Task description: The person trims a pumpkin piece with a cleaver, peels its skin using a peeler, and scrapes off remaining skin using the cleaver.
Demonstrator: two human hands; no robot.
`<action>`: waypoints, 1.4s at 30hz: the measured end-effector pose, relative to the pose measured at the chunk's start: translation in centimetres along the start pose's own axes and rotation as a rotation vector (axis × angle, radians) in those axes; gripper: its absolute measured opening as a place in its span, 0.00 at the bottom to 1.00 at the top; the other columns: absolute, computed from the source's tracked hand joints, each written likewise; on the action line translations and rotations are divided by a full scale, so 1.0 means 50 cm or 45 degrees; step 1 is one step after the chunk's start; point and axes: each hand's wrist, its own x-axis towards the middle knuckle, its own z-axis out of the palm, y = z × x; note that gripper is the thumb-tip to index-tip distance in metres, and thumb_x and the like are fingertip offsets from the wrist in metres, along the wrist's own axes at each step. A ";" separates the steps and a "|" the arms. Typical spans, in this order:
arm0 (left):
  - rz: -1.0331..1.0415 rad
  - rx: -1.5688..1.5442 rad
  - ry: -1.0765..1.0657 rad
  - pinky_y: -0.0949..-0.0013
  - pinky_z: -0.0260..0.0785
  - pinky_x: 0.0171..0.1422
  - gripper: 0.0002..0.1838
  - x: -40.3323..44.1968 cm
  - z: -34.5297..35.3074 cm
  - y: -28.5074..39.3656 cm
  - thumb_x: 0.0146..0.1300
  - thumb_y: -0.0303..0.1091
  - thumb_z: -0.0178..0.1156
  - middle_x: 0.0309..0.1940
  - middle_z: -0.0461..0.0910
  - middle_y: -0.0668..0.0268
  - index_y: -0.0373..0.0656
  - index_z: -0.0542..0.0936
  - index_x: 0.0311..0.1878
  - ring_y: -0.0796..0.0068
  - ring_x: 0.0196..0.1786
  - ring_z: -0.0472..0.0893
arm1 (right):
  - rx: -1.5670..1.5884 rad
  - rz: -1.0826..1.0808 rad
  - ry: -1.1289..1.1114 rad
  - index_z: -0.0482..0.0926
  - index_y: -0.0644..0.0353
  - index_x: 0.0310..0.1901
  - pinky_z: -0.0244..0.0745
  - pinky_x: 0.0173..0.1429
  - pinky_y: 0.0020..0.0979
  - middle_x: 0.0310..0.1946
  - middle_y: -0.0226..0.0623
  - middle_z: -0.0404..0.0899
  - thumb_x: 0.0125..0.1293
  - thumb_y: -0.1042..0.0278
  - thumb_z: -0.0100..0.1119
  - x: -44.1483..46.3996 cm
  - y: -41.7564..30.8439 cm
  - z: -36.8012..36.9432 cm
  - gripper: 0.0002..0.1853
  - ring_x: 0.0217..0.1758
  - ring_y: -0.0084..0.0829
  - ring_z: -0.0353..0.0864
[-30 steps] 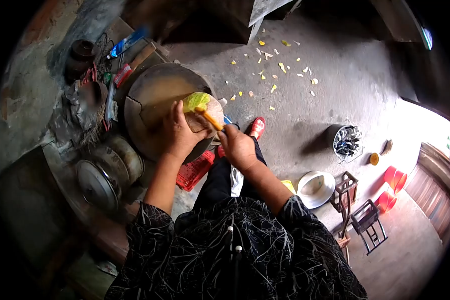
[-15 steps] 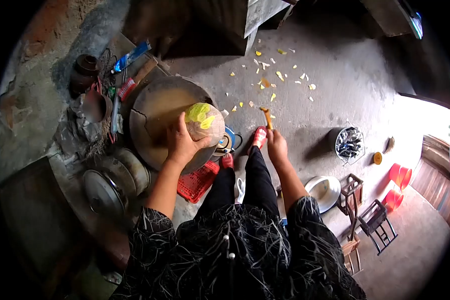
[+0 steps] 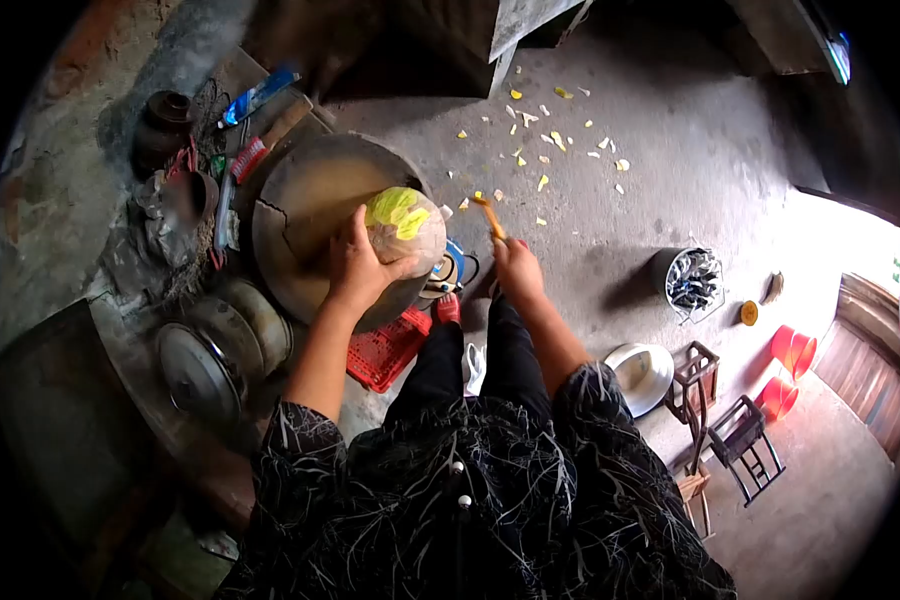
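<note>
While clamping left hand (image 3: 363,268) onto round, tan, yellow-patched gourd (image 3: 410,230), presumably against rolling | gripping slim orange-handled tool (image 3: 493,221) in right hand (image 3: 518,272), just right of gourd, seemingly for control

At the centre of the frame, the lower left side of the round fruit (image 3: 425,235) is covered by the left hand (image 3: 360,265). The tool's (image 3: 494,222) lower end is hidden in the right hand (image 3: 518,270). Below, the shirt (image 3: 460,540) is cut off by the bottom edge. The contents of the bucket (image 3: 663,272) at right cannot be made out.
</note>
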 end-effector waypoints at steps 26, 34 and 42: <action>0.228 -0.003 -0.198 0.52 0.51 0.70 0.59 0.012 -0.013 0.023 0.37 0.47 0.76 0.66 0.58 0.47 0.41 0.50 0.69 0.47 0.66 0.60 | 0.233 0.050 -0.112 0.77 0.65 0.41 0.72 0.46 0.49 0.33 0.57 0.79 0.69 0.50 0.42 0.013 0.034 0.050 0.23 0.42 0.55 0.79; 0.178 -0.020 -0.276 0.55 0.55 0.70 0.59 0.017 -0.020 0.025 0.41 0.47 0.75 0.65 0.59 0.45 0.44 0.46 0.71 0.47 0.67 0.61 | 0.343 -0.336 -0.212 0.74 0.64 0.39 0.70 0.44 0.47 0.31 0.56 0.77 0.67 0.52 0.47 -0.019 -0.049 -0.013 0.19 0.40 0.55 0.77; 0.226 -0.016 -0.258 0.52 0.52 0.71 0.60 0.032 -0.015 0.012 0.38 0.49 0.76 0.66 0.57 0.48 0.42 0.48 0.70 0.45 0.67 0.59 | 0.173 0.106 -0.030 0.77 0.63 0.38 0.72 0.48 0.46 0.35 0.56 0.79 0.68 0.50 0.45 0.063 0.094 0.035 0.21 0.43 0.54 0.78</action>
